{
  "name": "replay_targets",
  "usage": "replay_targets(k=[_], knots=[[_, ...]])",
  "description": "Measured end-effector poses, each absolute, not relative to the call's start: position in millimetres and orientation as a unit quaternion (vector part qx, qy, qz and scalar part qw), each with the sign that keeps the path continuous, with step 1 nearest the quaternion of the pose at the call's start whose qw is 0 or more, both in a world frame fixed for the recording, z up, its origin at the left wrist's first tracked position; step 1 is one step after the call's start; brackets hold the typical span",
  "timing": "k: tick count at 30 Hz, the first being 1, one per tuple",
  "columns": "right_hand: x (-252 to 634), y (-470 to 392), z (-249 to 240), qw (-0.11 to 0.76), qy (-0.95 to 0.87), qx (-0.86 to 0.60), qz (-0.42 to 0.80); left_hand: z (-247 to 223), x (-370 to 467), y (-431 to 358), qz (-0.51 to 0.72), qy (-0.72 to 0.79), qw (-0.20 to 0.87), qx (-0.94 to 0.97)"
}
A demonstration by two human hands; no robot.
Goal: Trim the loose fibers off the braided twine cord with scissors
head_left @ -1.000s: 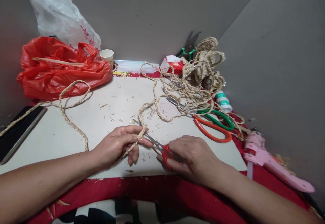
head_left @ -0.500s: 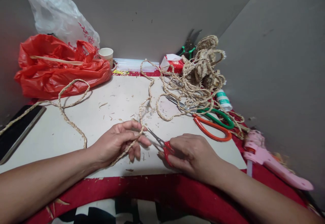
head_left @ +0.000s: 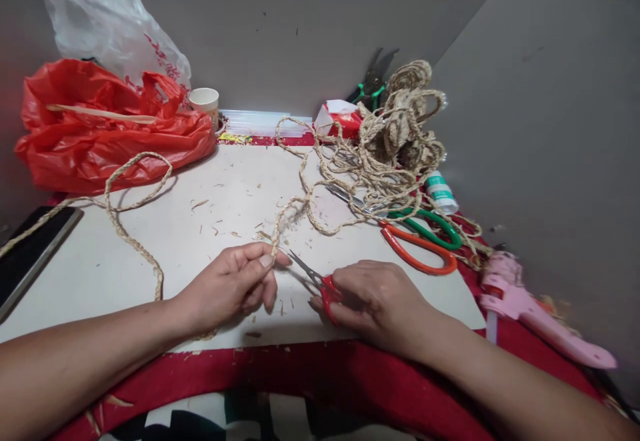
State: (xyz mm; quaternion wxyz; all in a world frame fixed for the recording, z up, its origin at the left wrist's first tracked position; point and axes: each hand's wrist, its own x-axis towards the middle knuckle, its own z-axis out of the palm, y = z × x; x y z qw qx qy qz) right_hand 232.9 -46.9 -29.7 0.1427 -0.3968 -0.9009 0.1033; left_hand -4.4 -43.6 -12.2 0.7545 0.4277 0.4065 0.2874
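Observation:
Near the front of the white board, my left hand pinches a braided straw rope between thumb and index finger. From this pinch the rope runs up and away to the right, toward the tangled rope pile. Another length of rope comes out beyond my left forearm and loops toward the left. My right hand is closed on small red-handled scissors. Their dark blades are slightly apart, and the tips point at the rope just right of my left fingertips.
A heap of braided rope lies at the back right, with large scissors with green and orange handles before it. A pink glue gun is far right. Red plastic bag, paper cup and phone stand left.
My left hand has gone from loosely spread fingers to a tighter pinch on the rope. The rope beyond it has shifted and bends more to the right. The small scissors stay nearly in place.

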Motion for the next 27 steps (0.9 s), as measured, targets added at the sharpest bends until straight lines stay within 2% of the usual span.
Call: replay_targets(k=[16,27], knots=[[223,-46,-33,0.101,-0.902,-0.42,0.013,-12,-4,-44,0.241,0.411,0.759,0.444],[229,-47,-28,0.166,-0.907,-0.388,0.001,-12,-5,-44,0.257,0.416,0.761,0.427]])
